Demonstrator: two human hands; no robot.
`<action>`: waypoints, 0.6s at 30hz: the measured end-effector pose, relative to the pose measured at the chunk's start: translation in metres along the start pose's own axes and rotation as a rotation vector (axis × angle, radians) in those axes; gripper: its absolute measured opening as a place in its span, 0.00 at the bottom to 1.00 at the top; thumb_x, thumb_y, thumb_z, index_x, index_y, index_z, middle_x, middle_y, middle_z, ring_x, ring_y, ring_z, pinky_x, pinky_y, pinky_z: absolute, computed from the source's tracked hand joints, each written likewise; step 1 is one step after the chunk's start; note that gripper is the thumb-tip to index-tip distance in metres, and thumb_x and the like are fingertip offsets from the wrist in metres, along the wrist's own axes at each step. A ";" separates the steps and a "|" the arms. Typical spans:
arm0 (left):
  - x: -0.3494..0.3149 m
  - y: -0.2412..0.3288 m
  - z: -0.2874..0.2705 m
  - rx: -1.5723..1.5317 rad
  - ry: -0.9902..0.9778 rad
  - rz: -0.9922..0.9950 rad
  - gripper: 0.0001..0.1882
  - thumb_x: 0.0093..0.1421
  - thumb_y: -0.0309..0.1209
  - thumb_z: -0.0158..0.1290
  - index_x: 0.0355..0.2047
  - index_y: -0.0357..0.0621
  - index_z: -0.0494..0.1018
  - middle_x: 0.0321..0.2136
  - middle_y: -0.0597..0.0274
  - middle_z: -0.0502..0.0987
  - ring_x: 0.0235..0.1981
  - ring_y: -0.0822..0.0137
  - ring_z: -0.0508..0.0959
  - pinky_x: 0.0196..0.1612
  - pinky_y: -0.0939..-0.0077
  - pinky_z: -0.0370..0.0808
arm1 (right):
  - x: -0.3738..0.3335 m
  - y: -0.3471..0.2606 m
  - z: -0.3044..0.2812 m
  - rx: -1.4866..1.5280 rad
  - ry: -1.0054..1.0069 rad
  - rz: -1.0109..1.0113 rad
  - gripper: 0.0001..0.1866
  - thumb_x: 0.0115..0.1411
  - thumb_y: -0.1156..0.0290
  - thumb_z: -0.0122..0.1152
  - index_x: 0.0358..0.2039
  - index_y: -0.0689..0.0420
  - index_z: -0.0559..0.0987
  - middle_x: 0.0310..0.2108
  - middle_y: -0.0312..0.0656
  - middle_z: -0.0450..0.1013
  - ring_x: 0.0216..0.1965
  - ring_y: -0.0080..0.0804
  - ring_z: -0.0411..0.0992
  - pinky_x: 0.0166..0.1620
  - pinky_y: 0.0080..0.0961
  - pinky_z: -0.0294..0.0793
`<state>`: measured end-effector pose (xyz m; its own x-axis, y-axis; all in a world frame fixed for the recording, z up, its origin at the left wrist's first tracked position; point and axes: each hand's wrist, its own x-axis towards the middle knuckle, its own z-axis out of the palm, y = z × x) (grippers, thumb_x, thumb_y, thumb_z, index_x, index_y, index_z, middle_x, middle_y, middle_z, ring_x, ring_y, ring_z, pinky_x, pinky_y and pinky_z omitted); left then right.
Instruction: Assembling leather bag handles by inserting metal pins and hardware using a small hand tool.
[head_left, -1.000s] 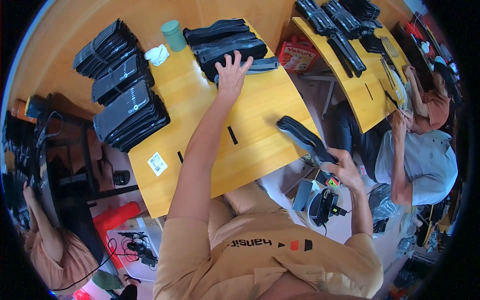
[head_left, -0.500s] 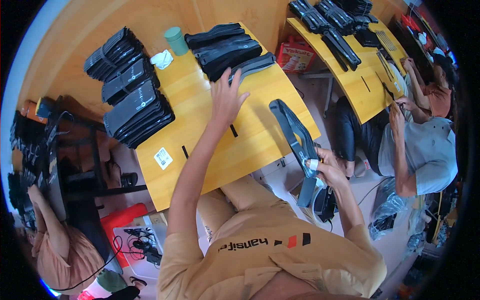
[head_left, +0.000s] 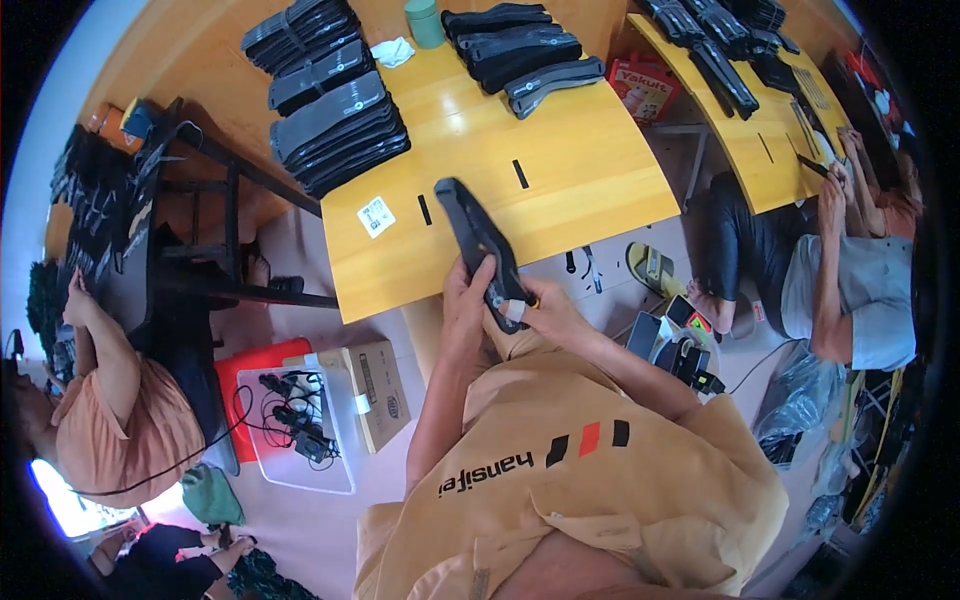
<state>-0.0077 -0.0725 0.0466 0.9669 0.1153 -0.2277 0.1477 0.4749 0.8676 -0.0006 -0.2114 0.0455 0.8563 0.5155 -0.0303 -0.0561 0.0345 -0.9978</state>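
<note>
A long, flat black strap-like piece (head_left: 466,218) is held tilted in front of my body, its far end over the front part of the yellow table (head_left: 470,130). My left hand (head_left: 466,303) closes on its left side, with the thumb pressed on top. My right hand (head_left: 556,315) grips the near right end. Something white wraps or lies at the right thumb, and a small orange-yellow bit shows beside those fingers, too small to name. Two short black strips, a left one (head_left: 424,210) and a right one (head_left: 520,174), are on the tabletop.
Banded stacks of black pieces (head_left: 345,125) stand at the table's far left. More black pieces (head_left: 555,85), a green canister (head_left: 424,24) and a white tissue (head_left: 393,52) lie at the back. People sit on both sides. A clear bin of cables (head_left: 300,425) stands at lower left.
My left hand has come back from the far pile to take hold of the black piece. My right hand has brought that piece leftward, in front of me. The view has shifted.
</note>
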 end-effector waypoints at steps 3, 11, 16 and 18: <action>-0.018 -0.005 -0.021 0.216 0.021 0.033 0.09 0.59 0.30 0.45 0.36 0.38 0.67 0.26 0.68 0.71 0.27 0.78 0.71 0.30 0.83 0.68 | -0.010 0.006 0.012 0.030 -0.112 0.079 0.15 0.55 0.67 0.54 0.39 0.64 0.72 0.26 0.37 0.70 0.30 0.19 0.66 0.34 0.19 0.67; -0.056 0.031 -0.041 0.536 -0.120 -0.082 0.09 0.58 0.30 0.45 0.35 0.38 0.65 0.21 0.65 0.66 0.21 0.77 0.66 0.22 0.81 0.64 | -0.026 -0.037 -0.047 -0.197 -0.246 0.324 0.14 0.54 0.61 0.54 0.23 0.61 0.72 0.15 0.30 0.63 0.19 0.17 0.60 0.22 0.19 0.58; -0.086 0.051 -0.083 0.887 -0.776 -0.274 0.12 0.56 0.32 0.48 0.38 0.38 0.65 0.16 0.66 0.65 0.17 0.75 0.66 0.18 0.80 0.62 | -0.050 -0.041 -0.086 -0.401 -0.742 0.340 0.14 0.54 0.60 0.52 0.24 0.59 0.73 0.14 0.31 0.63 0.19 0.18 0.59 0.22 0.21 0.58; -0.100 0.066 -0.104 0.922 -0.805 -0.275 0.16 0.55 0.33 0.50 0.41 0.38 0.65 0.17 0.67 0.66 0.18 0.74 0.67 0.19 0.80 0.63 | -0.056 -0.045 -0.101 -0.325 -0.800 0.257 0.13 0.52 0.60 0.54 0.26 0.58 0.75 0.15 0.31 0.65 0.18 0.17 0.59 0.21 0.20 0.58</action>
<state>-0.1167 0.0385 0.0810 0.6857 -0.6094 -0.3981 0.1410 -0.4253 0.8940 0.0056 -0.3286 0.0864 0.2176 0.9199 -0.3263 0.0550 -0.3453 -0.9369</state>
